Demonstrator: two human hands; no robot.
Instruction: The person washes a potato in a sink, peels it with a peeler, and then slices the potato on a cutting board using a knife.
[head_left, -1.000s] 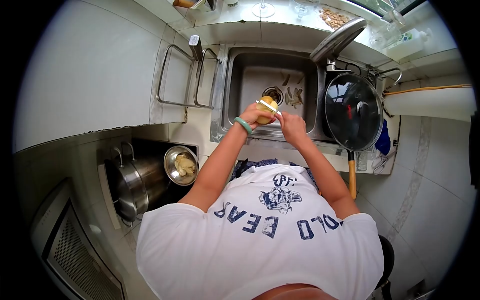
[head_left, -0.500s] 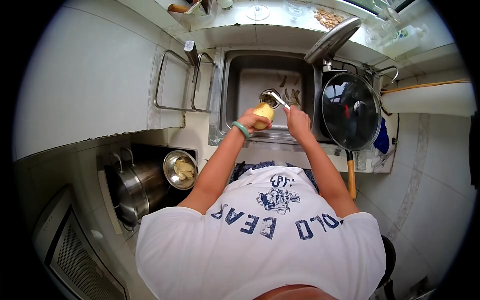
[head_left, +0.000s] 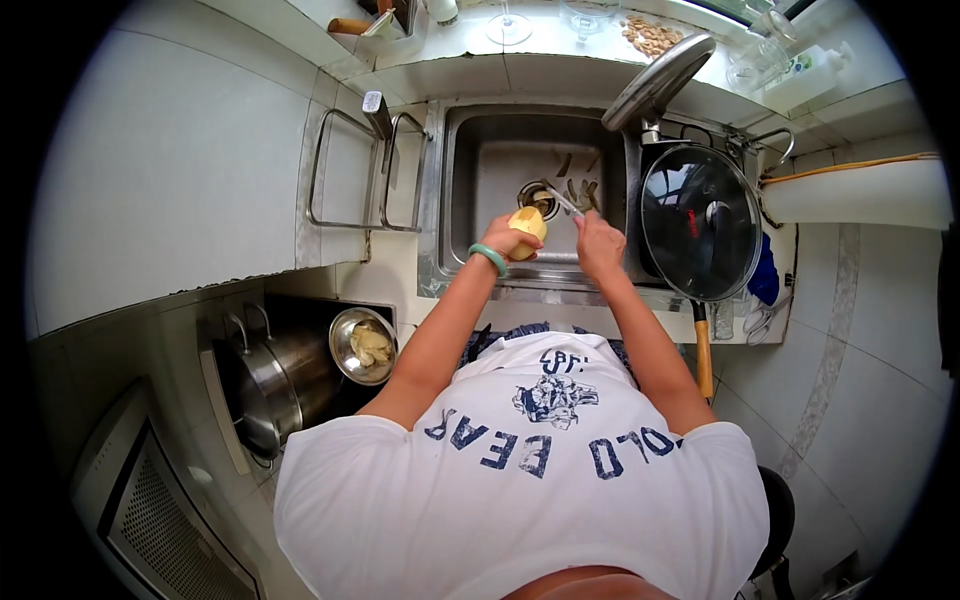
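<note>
My left hand [head_left: 506, 240], with a green bangle [head_left: 488, 259] at its wrist, is closed around a mostly peeled potato [head_left: 527, 230] above the near part of the sink. A strip of brown skin still shows on the potato's top. In my right hand [head_left: 600, 246] is a peeler [head_left: 564, 198], its head pointing up and left, just off the potato. Below them, brown peelings [head_left: 582, 194] lie on the floor of the steel sink [head_left: 490, 165], some at the drain [head_left: 538, 199].
A faucet [head_left: 660, 82] leans over the sink's back right corner. To the right sits a lidded pan [head_left: 700, 225] with a wooden handle. A metal bowl of pale pieces [head_left: 363, 346] and a large pot [head_left: 268, 385] stand at left. Glassware [head_left: 510, 28] lines the sill.
The peeler's head has turned slightly and sits a little to the right of where it was. The potato stays in my left hand, almost unmoved.
</note>
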